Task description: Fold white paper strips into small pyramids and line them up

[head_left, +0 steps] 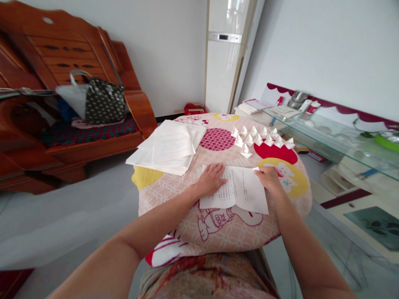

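Observation:
A printed sheet of paper (249,189) with a crease down its middle lies in front of me on the cloth-covered table (174,199). My left hand (212,179) rests flat on the sheet's left part, fingers stretched out. At the upper right corner, my right hand (268,178) pinches the paper's edge between thumb and fingers. Beyond the sheet stand several small folded paper boats (246,150), grouped in rows. To the left of my left hand is a stack of paper sheets (168,145), its top sheets printed and lying askew.
On the right stands a glass-topped cabinet (339,141) holding cups and papers. A wooden bench (71,145) with a dotted bag (104,99) on it is at the left. A tall white air conditioner (222,70) stands at the back, near a red box (195,109).

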A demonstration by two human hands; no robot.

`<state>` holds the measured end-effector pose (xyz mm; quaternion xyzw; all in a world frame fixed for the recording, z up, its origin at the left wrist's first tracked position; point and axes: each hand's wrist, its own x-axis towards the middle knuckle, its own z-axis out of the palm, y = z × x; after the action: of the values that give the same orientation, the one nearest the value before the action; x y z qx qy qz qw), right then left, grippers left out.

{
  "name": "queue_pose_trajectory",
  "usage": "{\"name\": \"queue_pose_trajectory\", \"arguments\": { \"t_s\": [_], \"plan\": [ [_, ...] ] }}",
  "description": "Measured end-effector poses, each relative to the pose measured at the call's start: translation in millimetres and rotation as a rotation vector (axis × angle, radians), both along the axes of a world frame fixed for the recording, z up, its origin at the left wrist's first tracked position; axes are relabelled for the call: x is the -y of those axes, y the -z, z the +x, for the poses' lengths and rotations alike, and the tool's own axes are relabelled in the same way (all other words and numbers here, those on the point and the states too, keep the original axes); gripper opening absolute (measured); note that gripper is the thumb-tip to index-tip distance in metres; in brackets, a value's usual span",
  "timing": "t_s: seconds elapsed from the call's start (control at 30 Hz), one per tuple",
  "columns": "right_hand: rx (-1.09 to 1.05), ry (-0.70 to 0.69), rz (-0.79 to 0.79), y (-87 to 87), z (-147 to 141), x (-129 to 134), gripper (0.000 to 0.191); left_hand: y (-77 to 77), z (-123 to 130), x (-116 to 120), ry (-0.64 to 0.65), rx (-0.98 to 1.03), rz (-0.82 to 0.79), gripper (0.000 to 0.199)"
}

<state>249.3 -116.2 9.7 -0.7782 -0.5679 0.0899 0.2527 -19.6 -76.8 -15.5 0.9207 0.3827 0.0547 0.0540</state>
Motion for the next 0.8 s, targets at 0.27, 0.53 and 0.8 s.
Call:
{"name": "queue_pose_trajectory", "arguments": {
  "t_s": [0.27, 0.53, 0.8],
  "plan": [
    [0.038, 0.006, -0.037, -5.2, -2, 2, 0.041, 5.1, 2, -2, 0.005, 0.026, 0.014, 0.061],
    [-0.048, 0.023, -0.006, -4.7, 1, 7, 0.041, 5.6, 1, -2, 0.003, 0.016, 0.013, 0.061],
    [-0.315, 0.093, -0.124, 2.4, 0, 42, 0.036, -4.2, 5, 9, -0.029, 0.008, 0.021, 0.056]
  ]
}}
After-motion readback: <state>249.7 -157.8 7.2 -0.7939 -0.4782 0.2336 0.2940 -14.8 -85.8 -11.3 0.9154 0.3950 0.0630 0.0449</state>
